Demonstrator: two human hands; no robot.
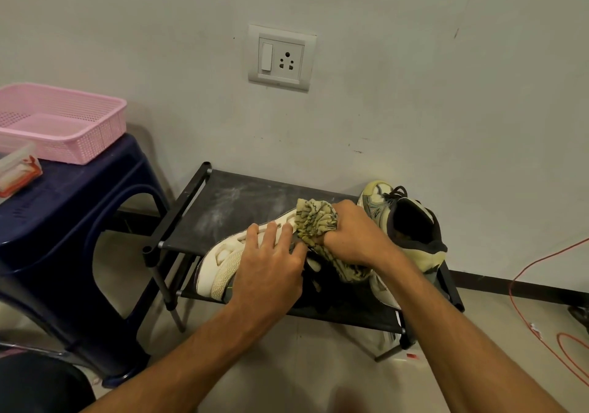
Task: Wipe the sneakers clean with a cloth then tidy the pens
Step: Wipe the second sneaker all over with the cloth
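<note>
**Cloth on the tipped sneaker**

On the black fabric-topped shoe rack [223,202], the left hand [271,266] lies spread on the cream, ridged-rubber-soled sneaker [220,266], tipped on its side; the right hand [353,237] is fisted round the crumpled yellow-grey patterned cloth [315,221], pressed against it; the cloth looks soft and the sneaker light but stiff-soled, best braced by the sole; the second cream-and-grey sneaker [411,221] stands just beside; no pens are visible.
</note>
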